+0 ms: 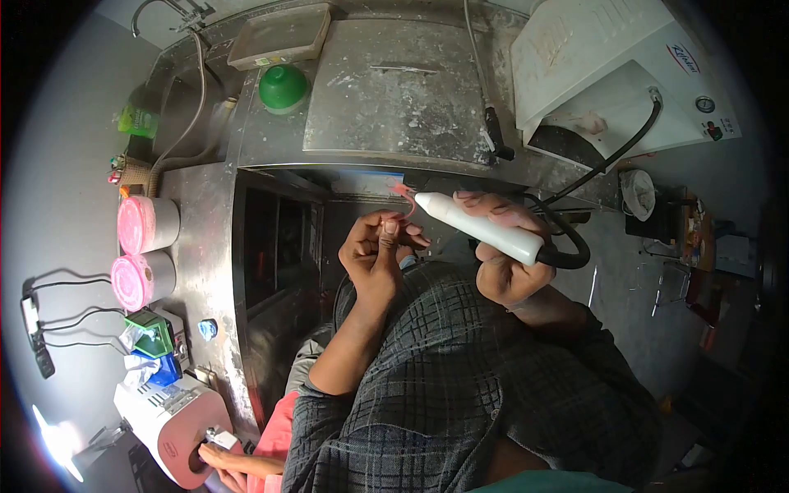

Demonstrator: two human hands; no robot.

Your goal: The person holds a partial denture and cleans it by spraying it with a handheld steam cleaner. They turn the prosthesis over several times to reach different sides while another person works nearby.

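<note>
My right hand (497, 226) is wrapped around a thick white handpiece (472, 228) with a tapered tip and a black hose at its rear. The tip points up and to the left, right at a small pink piece (403, 190) with a thin curved part. My left hand (380, 246) pinches the lower end of this piece between thumb and fingers, and some of it is hidden there. From its shape and colour it resembles a small denture part. Both hands are in front of the metal counter, above my lap.
A white machine (612, 82) with a gauge and hoses stands at the right. On the metal counter (271, 135) are a green bowl (283, 88) and a shallow tray (279, 34). Pink-lidded tubs (138, 225) stand left. Another person's hand (234, 462) is at a pinkish-white device (185, 427).
</note>
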